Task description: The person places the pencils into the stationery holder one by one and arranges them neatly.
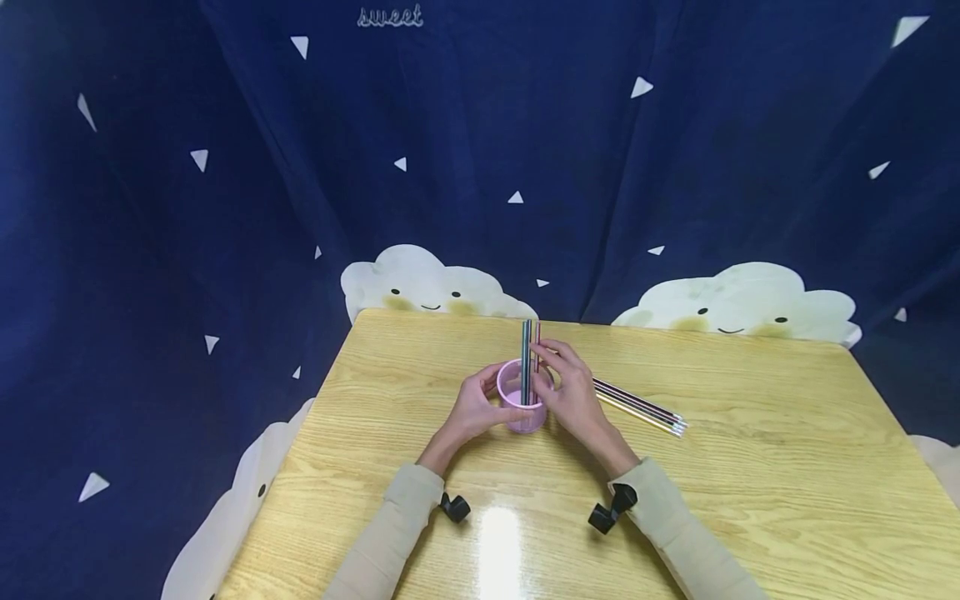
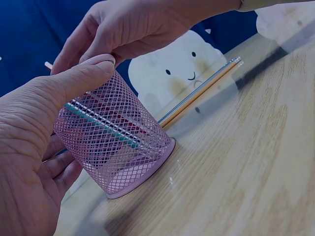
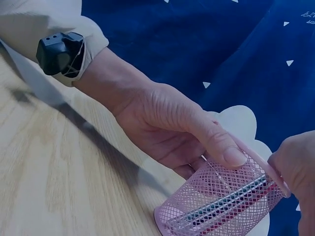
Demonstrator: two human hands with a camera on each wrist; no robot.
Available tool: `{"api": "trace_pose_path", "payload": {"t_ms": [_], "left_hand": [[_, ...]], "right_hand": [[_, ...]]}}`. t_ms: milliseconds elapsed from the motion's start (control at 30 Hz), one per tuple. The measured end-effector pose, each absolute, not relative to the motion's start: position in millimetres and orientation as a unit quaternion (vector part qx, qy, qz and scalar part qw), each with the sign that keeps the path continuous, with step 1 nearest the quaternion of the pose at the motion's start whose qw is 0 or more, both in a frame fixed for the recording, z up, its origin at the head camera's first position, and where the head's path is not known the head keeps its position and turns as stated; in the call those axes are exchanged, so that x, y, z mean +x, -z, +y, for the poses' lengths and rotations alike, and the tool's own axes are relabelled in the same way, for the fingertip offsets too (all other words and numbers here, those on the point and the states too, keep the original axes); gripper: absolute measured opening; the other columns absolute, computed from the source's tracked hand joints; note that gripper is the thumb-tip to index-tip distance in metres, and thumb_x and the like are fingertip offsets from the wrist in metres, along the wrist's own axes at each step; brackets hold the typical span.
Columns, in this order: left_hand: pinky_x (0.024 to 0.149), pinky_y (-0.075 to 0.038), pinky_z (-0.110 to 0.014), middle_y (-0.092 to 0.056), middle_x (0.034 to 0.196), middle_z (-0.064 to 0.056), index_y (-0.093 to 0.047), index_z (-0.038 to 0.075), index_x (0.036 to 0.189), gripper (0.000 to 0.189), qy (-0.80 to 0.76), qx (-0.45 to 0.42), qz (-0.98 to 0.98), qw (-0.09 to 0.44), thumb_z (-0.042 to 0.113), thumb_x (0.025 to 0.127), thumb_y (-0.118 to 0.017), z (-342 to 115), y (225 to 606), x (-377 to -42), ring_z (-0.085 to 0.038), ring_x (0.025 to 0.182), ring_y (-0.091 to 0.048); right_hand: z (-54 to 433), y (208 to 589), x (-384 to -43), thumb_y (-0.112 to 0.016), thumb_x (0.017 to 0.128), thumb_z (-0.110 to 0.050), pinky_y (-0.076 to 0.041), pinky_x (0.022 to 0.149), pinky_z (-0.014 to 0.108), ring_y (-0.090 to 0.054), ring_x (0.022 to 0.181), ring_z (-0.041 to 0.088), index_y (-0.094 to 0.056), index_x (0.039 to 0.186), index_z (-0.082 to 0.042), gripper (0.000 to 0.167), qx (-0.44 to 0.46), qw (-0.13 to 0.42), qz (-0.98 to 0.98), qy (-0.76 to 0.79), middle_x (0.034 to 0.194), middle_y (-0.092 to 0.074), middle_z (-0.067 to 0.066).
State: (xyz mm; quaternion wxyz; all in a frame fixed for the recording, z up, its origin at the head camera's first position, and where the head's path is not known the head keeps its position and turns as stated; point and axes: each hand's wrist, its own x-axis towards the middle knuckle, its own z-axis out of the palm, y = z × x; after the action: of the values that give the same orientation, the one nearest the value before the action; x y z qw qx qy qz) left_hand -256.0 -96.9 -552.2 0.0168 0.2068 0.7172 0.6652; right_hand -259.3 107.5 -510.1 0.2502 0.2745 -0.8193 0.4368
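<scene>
A pink mesh pen cup (image 1: 527,419) stands upright on the wooden table. My left hand (image 1: 480,406) grips its side, the thumb across the front near the rim and the fingers round the far side. Teal and dark pencils (image 1: 525,350) stand inside, their upper ends above the rim. My right hand (image 1: 573,396) is at the cup's right rim and pinches a reddish-pink pencil (image 1: 537,332), which also stands in the cup. Through the mesh in the left wrist view, the lower part of the teal pencil (image 2: 108,127) shows near the base.
Several pencils (image 1: 641,407), dark and yellow, lie side by side on the table to the right, partly behind my right hand. A dark blue curtain (image 1: 465,167) with white clouds hangs behind the table (image 1: 750,467). Each sleeve cuff carries a small black camera (image 1: 453,507).
</scene>
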Motion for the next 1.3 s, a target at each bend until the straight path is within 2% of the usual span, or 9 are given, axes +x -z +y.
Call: {"api": "trace_pose_path", "payload": {"t_ms": [67, 100, 200, 400, 633, 800, 933, 1133, 1300], "left_hand": [[0.115, -0.048, -0.050, -0.066, 0.138, -0.016, -0.058, 0.004, 0.145, 0.079, -0.663, 0.208, 0.719, 0.017, 0.002, 0.073, -0.092, -96.9, 552.5, -256.2, -0.042, 0.129, -0.061], [0.115, -0.048, -0.050, -0.066, 0.138, -0.016, -0.059, 0.005, 0.144, 0.079, -0.662, 0.208, 0.719, 0.017, 0.002, 0.073, -0.092, -96.9, 552.6, -256.4, -0.041, 0.129, -0.061], [0.115, -0.049, -0.049, -0.067, 0.138, -0.015, -0.058, 0.005, 0.144, 0.079, -0.660, 0.211, 0.721, 0.016, 0.002, 0.073, -0.092, -96.9, 552.7, -256.4, -0.041, 0.129, -0.061], [0.115, -0.049, -0.046, -0.068, 0.138, -0.011, -0.059, 0.007, 0.145, 0.080, -0.656, 0.203, 0.727, 0.011, 0.005, 0.073, -0.093, -97.2, 552.7, -256.1, -0.036, 0.128, -0.063], [0.116, -0.048, -0.046, -0.068, 0.138, -0.010, -0.059, 0.007, 0.145, 0.080, -0.657, 0.196, 0.728, 0.012, 0.005, 0.072, -0.093, -97.7, 553.6, -256.2, -0.036, 0.130, -0.062], [0.116, -0.048, -0.047, -0.067, 0.139, -0.012, -0.058, 0.006, 0.145, 0.081, -0.654, 0.193, 0.731, 0.016, 0.006, 0.072, -0.093, -97.7, 552.2, -255.8, -0.037, 0.131, -0.061], [0.116, -0.048, -0.045, -0.066, 0.140, -0.012, -0.058, 0.007, 0.145, 0.083, -0.651, 0.186, 0.735, 0.020, 0.007, 0.070, -0.094, -97.6, 550.5, -255.3, -0.035, 0.131, -0.062], [0.116, -0.048, -0.039, -0.068, 0.139, -0.007, -0.060, 0.010, 0.145, 0.084, -0.648, 0.179, 0.740, 0.016, 0.010, 0.069, -0.096, -96.7, 550.2, -255.6, -0.028, 0.130, -0.063], [0.115, -0.049, -0.040, -0.068, 0.138, -0.007, -0.060, 0.010, 0.145, 0.084, -0.650, 0.180, 0.738, 0.016, 0.009, 0.069, -0.095, -96.3, 552.3, -255.5, -0.028, 0.129, -0.063]], "right_hand": [[108.0, 509.8, -260.2, -0.078, 0.083, 0.006, -0.057, 0.094, 0.045, -0.066, 0.108, 0.034, -0.070, 0.131, 0.001, 0.048, 0.269, 0.253, -0.828, -0.422, 0.133, -0.066, 0.021], [108.5, 509.7, -260.8, -0.078, 0.084, 0.004, -0.055, 0.095, 0.047, -0.064, 0.109, 0.035, -0.070, 0.131, 0.001, 0.047, 0.267, 0.252, -0.832, -0.417, 0.133, -0.066, 0.020], [110.3, 509.6, -262.8, -0.078, 0.087, -0.001, -0.049, 0.092, 0.047, -0.059, 0.109, 0.036, -0.072, 0.130, -0.001, 0.043, 0.262, 0.244, -0.839, -0.409, 0.131, -0.068, 0.019], [114.0, 510.2, -262.7, -0.076, 0.091, -0.008, -0.047, 0.087, 0.042, -0.059, 0.106, 0.031, -0.074, 0.127, -0.004, 0.036, 0.265, 0.232, -0.841, -0.412, 0.131, -0.070, 0.019], [122.4, 512.7, -256.8, -0.074, 0.093, -0.007, -0.048, 0.088, 0.041, -0.060, 0.110, 0.031, -0.073, 0.127, -0.003, 0.034, 0.263, 0.253, -0.825, -0.432, 0.135, -0.068, 0.018], [139.3, 518.5, -247.8, -0.072, 0.093, -0.008, -0.046, 0.082, 0.034, -0.059, 0.102, 0.028, -0.074, 0.124, -0.002, 0.032, 0.252, 0.272, -0.828, -0.421, 0.130, -0.071, 0.015], [157.1, 528.8, -238.9, -0.072, 0.092, -0.006, -0.044, 0.080, 0.032, -0.059, 0.099, 0.026, -0.074, 0.124, -0.001, 0.033, 0.248, 0.266, -0.840, -0.402, 0.130, -0.072, 0.016], [183.9, 546.4, -227.7, -0.071, 0.091, -0.004, -0.040, 0.080, 0.036, -0.055, 0.094, 0.026, -0.074, 0.124, 0.000, 0.033, 0.238, 0.230, -0.876, -0.352, 0.134, -0.069, 0.019], [199.7, 559.0, -217.0, -0.070, 0.089, -0.003, -0.039, 0.077, 0.042, -0.051, 0.089, 0.027, -0.074, 0.125, -0.001, 0.037, 0.237, 0.220, -0.903, -0.283, 0.136, -0.068, 0.020]]}}
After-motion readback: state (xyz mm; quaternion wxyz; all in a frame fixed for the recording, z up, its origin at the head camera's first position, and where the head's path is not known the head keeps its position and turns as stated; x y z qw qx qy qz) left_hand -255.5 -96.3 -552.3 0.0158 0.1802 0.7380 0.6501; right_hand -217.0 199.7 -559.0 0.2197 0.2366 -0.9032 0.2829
